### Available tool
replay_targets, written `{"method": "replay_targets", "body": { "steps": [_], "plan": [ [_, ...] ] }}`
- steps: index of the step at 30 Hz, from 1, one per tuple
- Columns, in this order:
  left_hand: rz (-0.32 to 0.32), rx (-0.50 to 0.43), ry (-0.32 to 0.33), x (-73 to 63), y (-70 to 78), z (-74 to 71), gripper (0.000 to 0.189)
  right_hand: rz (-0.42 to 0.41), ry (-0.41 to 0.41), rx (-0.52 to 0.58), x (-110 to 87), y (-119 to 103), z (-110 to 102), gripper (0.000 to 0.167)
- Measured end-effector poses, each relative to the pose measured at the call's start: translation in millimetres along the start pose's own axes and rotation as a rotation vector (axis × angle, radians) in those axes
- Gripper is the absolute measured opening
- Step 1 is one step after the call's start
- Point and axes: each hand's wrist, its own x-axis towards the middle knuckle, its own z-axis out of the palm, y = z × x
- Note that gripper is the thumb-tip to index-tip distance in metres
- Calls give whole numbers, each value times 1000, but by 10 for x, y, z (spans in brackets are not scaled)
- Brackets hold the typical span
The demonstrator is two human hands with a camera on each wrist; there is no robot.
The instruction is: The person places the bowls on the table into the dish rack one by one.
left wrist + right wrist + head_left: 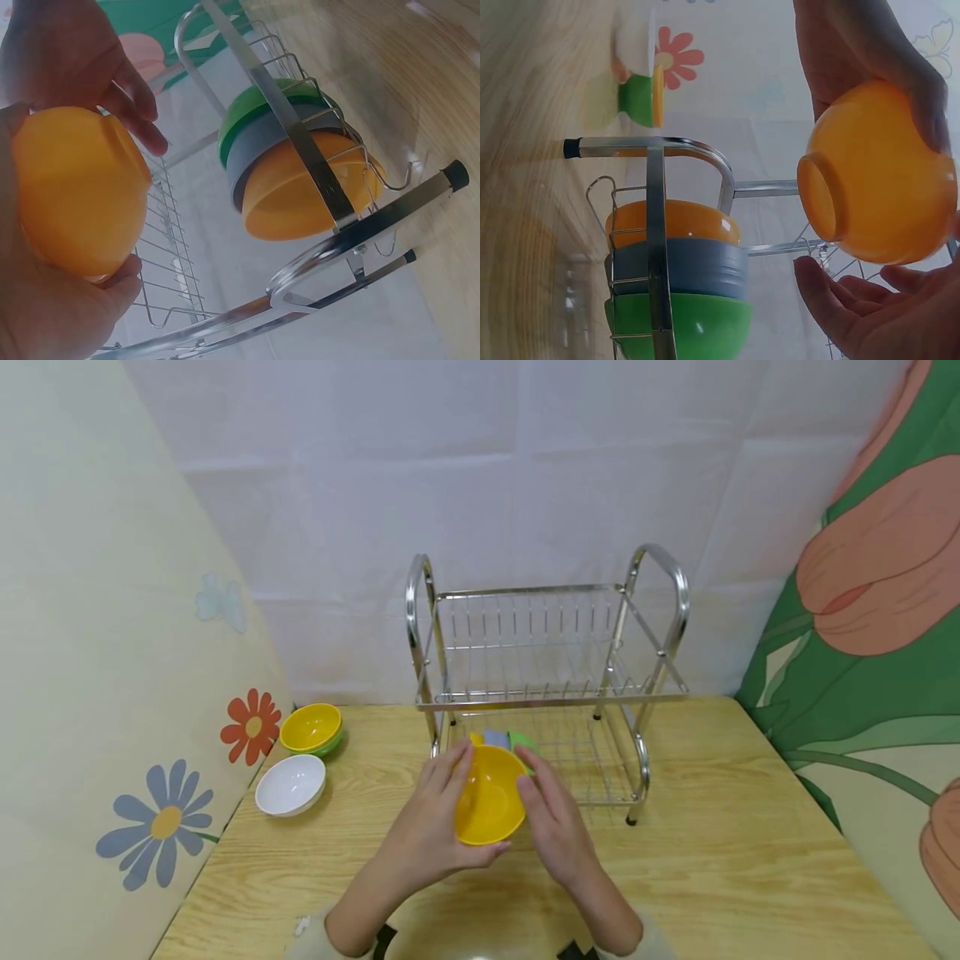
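A yellow bowl [491,797] is held up in front of the dish rack, its inside facing the head camera. My left hand [431,827] grips it from the left, with the thumb along the lower rim and fingers at the left side. At its other side is my right hand [558,822], fingers mostly straight and close to the rim; whether they touch cannot be told. On the rack's lower tier stand a yellow bowl [292,195], a grey-blue bowl [705,266] and a green bowl [697,322], side by side on edge. The head view mostly hides them behind the held bowl.
The two-tier metal dish rack [525,702] stands at the back of the wooden table [735,843]. At the left edge, another yellow bowl [311,727] sits in a green bowl [330,745], with a white bowl [292,785] nearer. Patterned walls border both sides.
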Motion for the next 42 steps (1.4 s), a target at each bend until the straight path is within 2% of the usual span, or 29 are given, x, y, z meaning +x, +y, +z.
{"method": "replay_targets", "body": {
  "steps": [11, 20, 25, 42],
  "plan": [
    [28, 29, -19, 66, 50, 21, 119, -7, -23, 108, -19, 76, 26, 42],
    [13, 1, -31, 100, 82, 80, 120, 92, -7, 179, -21, 54, 38, 45],
    [5, -2, -26, 110, 102, 117, 120, 66, -11, 206, -17, 74, 20, 43],
    [-17, -4, -58, 91, 117, 192, 123, 37, -26, 145, 5, 111, -37, 43]
  ]
}}
